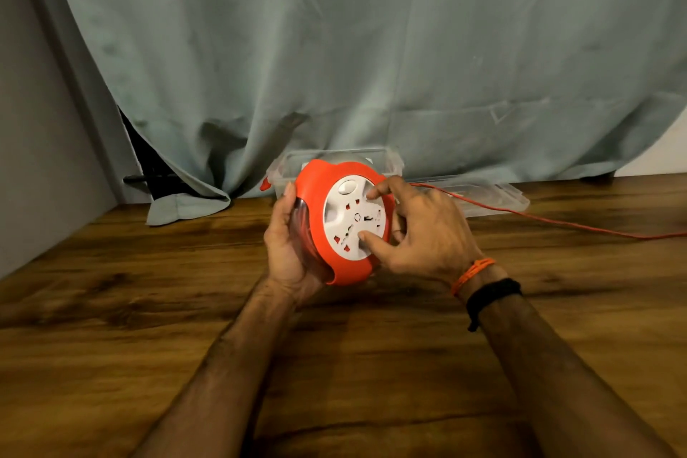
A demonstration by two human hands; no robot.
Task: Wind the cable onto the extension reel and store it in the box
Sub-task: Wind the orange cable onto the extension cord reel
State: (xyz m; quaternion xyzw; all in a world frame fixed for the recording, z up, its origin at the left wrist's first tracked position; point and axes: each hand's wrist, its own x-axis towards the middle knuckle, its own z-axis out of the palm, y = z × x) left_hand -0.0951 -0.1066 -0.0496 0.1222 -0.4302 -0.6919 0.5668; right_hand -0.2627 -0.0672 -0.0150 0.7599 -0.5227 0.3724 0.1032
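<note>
Both hands work the extension reel (345,223) above the desk's (111,346) middle, left hand (288,245) gripping its rim, right hand (416,234) fingertips pressing the white face, winding underway with cable (557,221) trailing right; next, keep turning, then the box (386,162) behind.

Bare wooden surface (148,309) open left and near. Behind: clear box (390,160) against curtain (371,48), lid (494,197) just right. Red cable (557,221) crossing surface rightward.
</note>
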